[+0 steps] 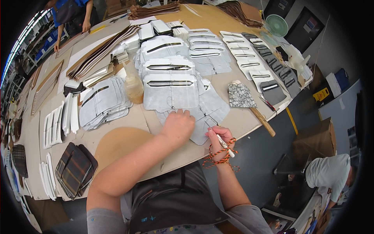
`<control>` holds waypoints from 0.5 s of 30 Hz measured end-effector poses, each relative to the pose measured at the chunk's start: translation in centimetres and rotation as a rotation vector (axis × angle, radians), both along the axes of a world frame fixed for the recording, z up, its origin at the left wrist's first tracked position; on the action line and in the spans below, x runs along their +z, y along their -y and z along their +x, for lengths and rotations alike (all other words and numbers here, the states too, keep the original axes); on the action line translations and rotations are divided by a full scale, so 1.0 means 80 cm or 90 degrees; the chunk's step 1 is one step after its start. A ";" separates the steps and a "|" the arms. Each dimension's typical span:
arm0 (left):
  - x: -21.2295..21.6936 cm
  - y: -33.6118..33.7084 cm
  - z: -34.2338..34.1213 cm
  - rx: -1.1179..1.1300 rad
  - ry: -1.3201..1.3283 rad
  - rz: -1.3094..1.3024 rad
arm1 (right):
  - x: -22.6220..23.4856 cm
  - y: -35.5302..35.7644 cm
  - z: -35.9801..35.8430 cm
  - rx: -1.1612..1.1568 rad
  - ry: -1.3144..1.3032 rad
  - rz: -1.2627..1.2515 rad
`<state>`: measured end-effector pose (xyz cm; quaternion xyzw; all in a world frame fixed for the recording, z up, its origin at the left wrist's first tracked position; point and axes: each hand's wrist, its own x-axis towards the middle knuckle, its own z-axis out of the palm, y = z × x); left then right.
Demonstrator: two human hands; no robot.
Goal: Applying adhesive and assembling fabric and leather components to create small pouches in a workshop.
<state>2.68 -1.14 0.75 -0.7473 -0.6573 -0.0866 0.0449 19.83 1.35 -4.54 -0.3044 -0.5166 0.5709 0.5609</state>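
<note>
My left hand [178, 124] is closed, its curled fingers at the near edge of a grey fabric panel [171, 98] with a white-backed, slit-like pocket opening. What those fingers hold, if anything, is hidden under them. In my right hand [219, 147] is a slim white-handled pointed tool [226, 147], its thin tip directed up and left over loose grey panels [199, 134]. An orange-and-black cord [218, 156] loops around my right wrist. Beyond both hands, more grey panels [165, 45] with the same openings overlap in a stack.
A clear squeeze bottle [134, 87] stands left of the stack. Right lie a patterned cloth-wrapped piece [240, 95] with a wooden handle [263, 122], red-handled snips [268, 103] and panel rows. Plaid pieces [74, 167] lie front left. A person [329, 171] sits right; another person's hand [86, 26] shows far left.
</note>
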 end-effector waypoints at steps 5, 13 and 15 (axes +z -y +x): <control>0.017 -0.020 -0.010 0.074 0.067 -0.004 | 0.002 -0.001 0.004 -0.025 -0.009 0.013; 0.063 0.087 -0.045 0.068 0.331 0.041 | -0.004 -0.024 0.031 0.025 -0.389 -0.199; 0.055 0.123 -0.052 -0.043 0.282 0.102 | -0.005 -0.031 0.040 0.092 -0.432 -0.203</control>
